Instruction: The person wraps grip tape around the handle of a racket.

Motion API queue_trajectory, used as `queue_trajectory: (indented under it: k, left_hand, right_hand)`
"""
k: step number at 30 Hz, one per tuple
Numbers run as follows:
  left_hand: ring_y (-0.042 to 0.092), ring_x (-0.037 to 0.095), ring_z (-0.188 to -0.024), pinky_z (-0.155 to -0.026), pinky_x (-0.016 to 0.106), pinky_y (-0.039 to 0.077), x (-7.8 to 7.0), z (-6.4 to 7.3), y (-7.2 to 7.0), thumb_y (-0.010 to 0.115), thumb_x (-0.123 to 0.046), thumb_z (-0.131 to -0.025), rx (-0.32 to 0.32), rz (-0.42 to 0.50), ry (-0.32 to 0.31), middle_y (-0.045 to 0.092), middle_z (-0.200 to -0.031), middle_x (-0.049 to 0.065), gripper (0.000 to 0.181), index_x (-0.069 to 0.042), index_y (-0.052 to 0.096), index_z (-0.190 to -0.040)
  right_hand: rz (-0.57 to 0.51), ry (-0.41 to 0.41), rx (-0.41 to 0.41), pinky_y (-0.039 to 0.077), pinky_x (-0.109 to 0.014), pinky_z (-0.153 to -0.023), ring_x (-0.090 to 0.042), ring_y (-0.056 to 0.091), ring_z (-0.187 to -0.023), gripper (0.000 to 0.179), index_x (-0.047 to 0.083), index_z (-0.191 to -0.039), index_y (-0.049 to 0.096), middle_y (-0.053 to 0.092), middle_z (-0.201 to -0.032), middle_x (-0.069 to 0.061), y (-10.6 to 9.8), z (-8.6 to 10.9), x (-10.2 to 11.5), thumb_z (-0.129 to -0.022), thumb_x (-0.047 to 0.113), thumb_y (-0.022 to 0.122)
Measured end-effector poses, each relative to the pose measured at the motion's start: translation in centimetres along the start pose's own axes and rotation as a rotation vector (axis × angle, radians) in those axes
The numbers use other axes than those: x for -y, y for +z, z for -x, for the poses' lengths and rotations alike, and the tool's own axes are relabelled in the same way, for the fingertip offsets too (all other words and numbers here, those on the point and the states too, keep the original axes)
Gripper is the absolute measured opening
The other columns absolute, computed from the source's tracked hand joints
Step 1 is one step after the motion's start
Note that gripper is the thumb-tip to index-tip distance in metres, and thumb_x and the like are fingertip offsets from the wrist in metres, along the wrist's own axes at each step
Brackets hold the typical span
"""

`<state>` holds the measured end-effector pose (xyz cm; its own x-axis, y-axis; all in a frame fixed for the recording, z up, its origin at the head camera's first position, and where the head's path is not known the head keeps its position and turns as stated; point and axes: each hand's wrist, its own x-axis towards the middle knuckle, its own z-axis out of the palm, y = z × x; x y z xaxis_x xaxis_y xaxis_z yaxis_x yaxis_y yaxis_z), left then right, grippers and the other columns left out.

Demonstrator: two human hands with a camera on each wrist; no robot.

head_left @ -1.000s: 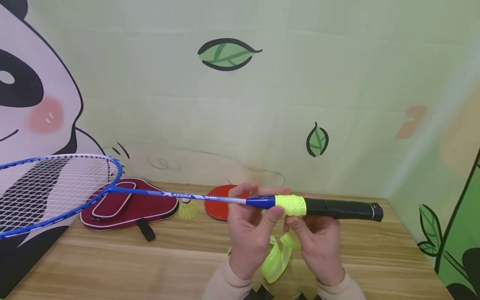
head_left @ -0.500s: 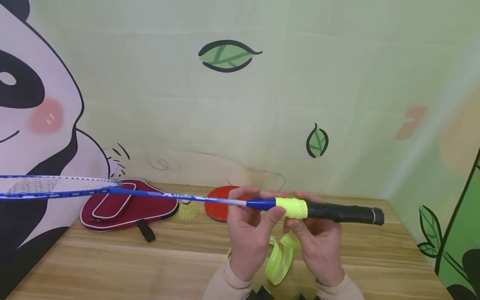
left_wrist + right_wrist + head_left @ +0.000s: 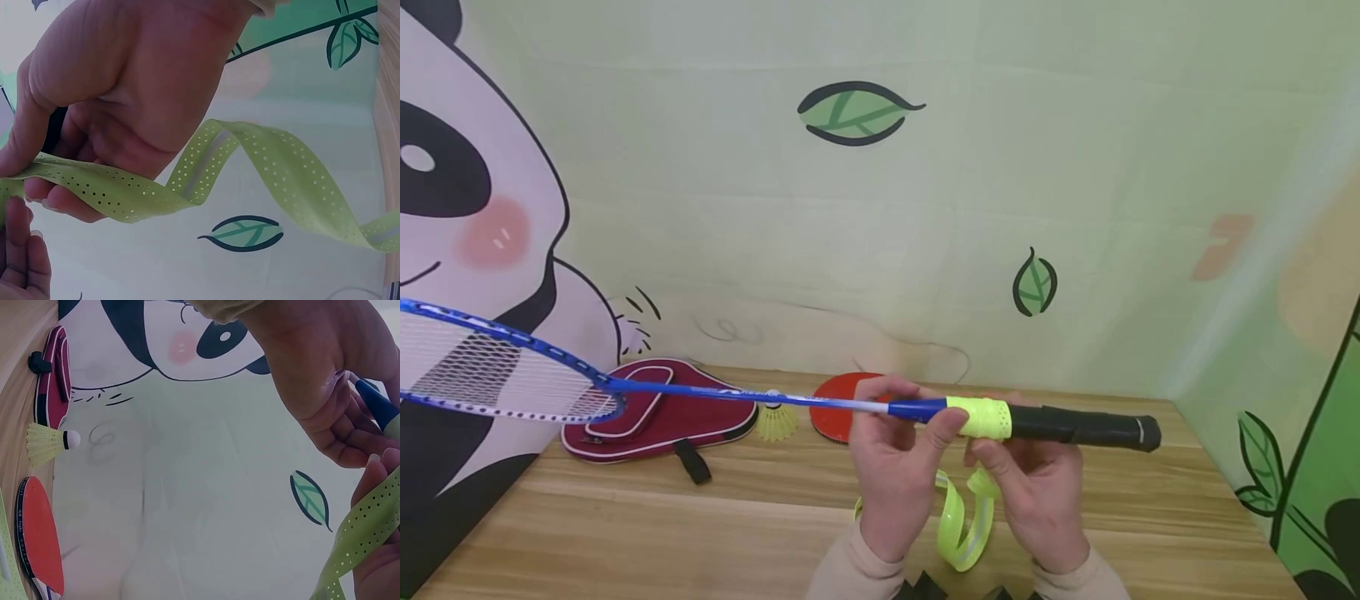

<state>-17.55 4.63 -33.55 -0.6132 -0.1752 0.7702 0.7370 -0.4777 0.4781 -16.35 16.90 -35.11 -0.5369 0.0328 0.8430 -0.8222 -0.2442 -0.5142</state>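
Note:
A blue-and-white badminton racket (image 3: 700, 388) is held across the front in the head view, its strung head to the left. My left hand (image 3: 893, 485) grips it between thumb and fingers near the blue cone. Neon yellow perforated overgrip tape (image 3: 979, 418) is wound round the top of the black handle (image 3: 1078, 424). My right hand (image 3: 1039, 500) pinches the tape's loose length below the handle, with fingers behind the handle. In the left wrist view, the loose tape (image 3: 294, 178) passes through the right hand (image 3: 134, 81) and trails away in twists. Some fingertips are hidden behind the handle.
A maroon racket case (image 3: 655, 417) lies at the back left of the wooden table (image 3: 662, 533). Beside it are a yellow shuttlecock (image 3: 775, 421) and a red table tennis bat (image 3: 832, 417), partly behind the left hand. A printed cloth backdrop (image 3: 925, 250) rises behind.
The racket has rolled about its shaft: its head passed from one tilt through nearly edge-on to the opposite tilt. The hanging tape has swung slightly right. Both hands stay nearly in place.

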Motion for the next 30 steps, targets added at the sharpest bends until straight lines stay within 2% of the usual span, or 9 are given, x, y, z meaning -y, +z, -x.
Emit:
queue_trajectory:
  k: [5, 9, 13, 16, 22, 26, 28, 30]
  left_hand:
    - [0.063, 0.013, -0.064, -0.060, 0.030, 0.057, -0.03, 0.05, 0.04, 0.075, -0.009, -0.086, -0.021, 0.018, -0.034, 0.061, -0.083, 0.002, 0.044, 0.012, 0.040, -0.101]
    - [0.061, 0.017, -0.059, -0.058, 0.028, 0.056, -0.12, 0.10, 0.08, 0.077, -0.011, -0.084, -0.049, 0.009, -0.075, 0.061, -0.079, 0.003, 0.045, 0.012, 0.040, -0.099]
    - [0.059, 0.021, -0.055, -0.055, 0.028, 0.055, -0.15, 0.10, 0.08, 0.078, -0.012, -0.083, -0.070, 0.006, -0.092, 0.063, -0.075, -0.001, 0.046, 0.012, 0.041, -0.097]
    - [0.059, 0.019, -0.054, -0.053, 0.027, 0.054, -0.22, 0.12, 0.09, 0.078, -0.012, -0.083, -0.090, 0.005, -0.114, 0.064, -0.073, -0.004, 0.046, 0.012, 0.042, -0.097]
    - [0.053, 0.015, -0.052, -0.051, 0.022, 0.049, -0.19, 0.14, -0.05, 0.080, -0.018, -0.082, -0.105, -0.011, -0.154, 0.062, -0.072, -0.004, 0.052, 0.012, 0.041, -0.100]
    - [0.054, 0.015, -0.067, -0.065, 0.023, 0.047, -0.05, 0.10, -0.16, 0.075, -0.024, -0.087, -0.065, -0.044, -0.143, 0.058, -0.080, -0.001, 0.051, 0.008, 0.042, -0.107]
    - [0.058, 0.019, -0.083, -0.078, 0.026, 0.047, 0.04, 0.06, -0.14, 0.070, -0.020, -0.091, -0.021, -0.009, -0.121, 0.060, -0.092, 0.003, 0.044, 0.003, 0.041, -0.113]
    - [0.058, 0.025, -0.100, -0.088, 0.028, 0.045, 0.08, 0.02, -0.10, 0.065, -0.010, -0.094, 0.039, 0.068, -0.086, 0.062, -0.106, 0.008, 0.040, -0.001, 0.036, -0.121]
  right_hand:
    - [0.010, -0.010, 0.005, 0.055, -0.026, -0.062, -0.015, 0.063, -0.071, 0.026, -0.015, -0.111, 0.058, 0.067, -0.091, -0.010, 0.02, 0.04, -0.10, -0.086, -0.014, 0.064]
    - [0.016, -0.014, 0.009, 0.055, -0.027, -0.062, -0.015, 0.062, -0.071, 0.025, -0.014, -0.111, 0.058, 0.066, -0.091, -0.009, 0.01, 0.02, -0.11, -0.086, -0.014, 0.063]
    - [0.024, -0.004, 0.005, 0.055, -0.025, -0.063, -0.014, 0.064, -0.072, 0.038, -0.016, -0.122, 0.053, 0.068, -0.098, -0.011, 0.00, 0.09, 0.02, -0.086, -0.012, 0.064]
    - [0.025, 0.003, 0.002, 0.055, -0.024, -0.063, -0.014, 0.065, -0.071, 0.045, -0.018, -0.128, 0.047, 0.068, -0.101, -0.011, 0.03, 0.16, 0.08, -0.086, -0.011, 0.064]
    - [0.012, 0.005, -0.007, 0.055, -0.026, -0.063, -0.014, 0.065, -0.072, 0.031, -0.016, -0.116, 0.055, 0.069, -0.096, -0.010, 0.18, 0.18, 0.03, -0.086, -0.013, 0.063]
    - [0.034, 0.014, -0.022, 0.054, -0.026, -0.061, -0.015, 0.065, -0.069, 0.022, -0.014, -0.109, 0.059, 0.069, -0.090, -0.010, 0.20, 0.14, 0.09, -0.086, -0.015, 0.061]
    - [0.058, 0.026, -0.033, 0.053, -0.025, -0.059, -0.016, 0.064, -0.066, 0.018, -0.013, -0.104, 0.060, 0.067, -0.083, -0.009, 0.18, 0.17, 0.15, -0.087, -0.016, 0.060]
    - [0.074, 0.040, -0.043, 0.051, -0.024, -0.058, -0.017, 0.063, -0.064, 0.015, -0.011, -0.101, 0.060, 0.066, -0.079, -0.008, 0.16, 0.23, 0.18, -0.087, -0.016, 0.058]
